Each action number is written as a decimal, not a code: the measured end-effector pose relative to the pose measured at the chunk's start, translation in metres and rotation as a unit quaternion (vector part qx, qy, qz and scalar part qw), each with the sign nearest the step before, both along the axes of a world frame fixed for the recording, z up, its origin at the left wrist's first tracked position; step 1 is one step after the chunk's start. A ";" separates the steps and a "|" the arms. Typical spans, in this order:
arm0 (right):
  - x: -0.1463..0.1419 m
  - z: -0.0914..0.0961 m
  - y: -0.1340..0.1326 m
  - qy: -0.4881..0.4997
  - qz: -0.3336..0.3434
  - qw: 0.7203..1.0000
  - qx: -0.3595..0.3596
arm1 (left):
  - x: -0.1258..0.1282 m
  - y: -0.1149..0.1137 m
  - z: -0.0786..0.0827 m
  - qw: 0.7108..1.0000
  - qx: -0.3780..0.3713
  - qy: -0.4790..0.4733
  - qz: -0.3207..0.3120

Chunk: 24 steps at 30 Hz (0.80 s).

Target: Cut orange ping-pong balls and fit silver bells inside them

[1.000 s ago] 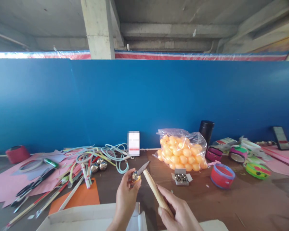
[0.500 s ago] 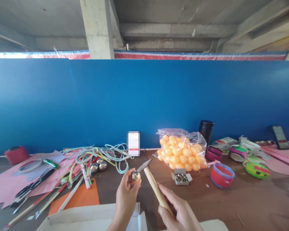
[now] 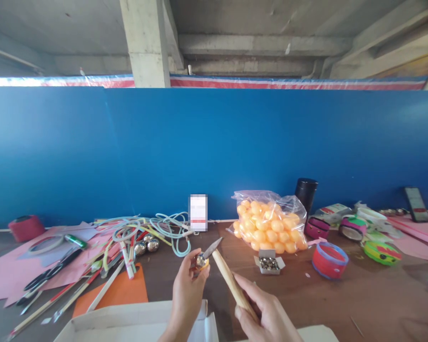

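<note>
My left hand (image 3: 188,280) is closed around a small orange ball (image 3: 202,261), its visible face largely covered in shiny silver metal. My right hand (image 3: 262,308) is wrapped round the pale wooden handle of a hammer (image 3: 231,281). The grey hammer head, tapered to a point at its far end, lies right by the ball; whether they touch, I cannot tell. A small open box of metal tacks (image 3: 269,265) stands beyond my right hand. Behind it slumps a clear bag of orange balls (image 3: 271,227). Several silver balls (image 3: 152,244) rest left of my left hand.
A white box (image 3: 128,323) lies under my left forearm. Scissors (image 3: 52,270), coloured paper, rods and pale blue tubing (image 3: 167,223) spread over the left side. On the right are a red and blue tape roll (image 3: 330,260), a black canister (image 3: 306,194) and a phone (image 3: 416,203).
The hammer head has tipped slightly beside the ball, and the silver face of the ball looks a little different. Both hands hold nearly the same place.
</note>
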State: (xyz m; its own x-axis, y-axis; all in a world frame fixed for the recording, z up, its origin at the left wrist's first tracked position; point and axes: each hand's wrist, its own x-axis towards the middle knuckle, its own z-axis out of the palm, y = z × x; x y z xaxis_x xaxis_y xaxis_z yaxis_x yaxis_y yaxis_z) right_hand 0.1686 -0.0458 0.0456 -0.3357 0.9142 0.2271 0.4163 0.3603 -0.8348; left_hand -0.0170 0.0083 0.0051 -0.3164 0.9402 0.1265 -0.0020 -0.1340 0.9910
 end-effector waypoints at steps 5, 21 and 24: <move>-0.001 -0.002 0.001 0.003 -0.012 1.000 0.008 | 0.000 -0.001 0.002 1.000 -0.005 0.003 0.003; 0.002 -0.005 0.002 -0.004 -0.002 1.000 0.008 | 0.000 0.000 0.000 1.000 0.009 0.003 0.005; 0.002 -0.004 0.001 0.001 -0.007 1.000 0.005 | -0.001 -0.001 0.001 1.000 0.002 0.013 0.004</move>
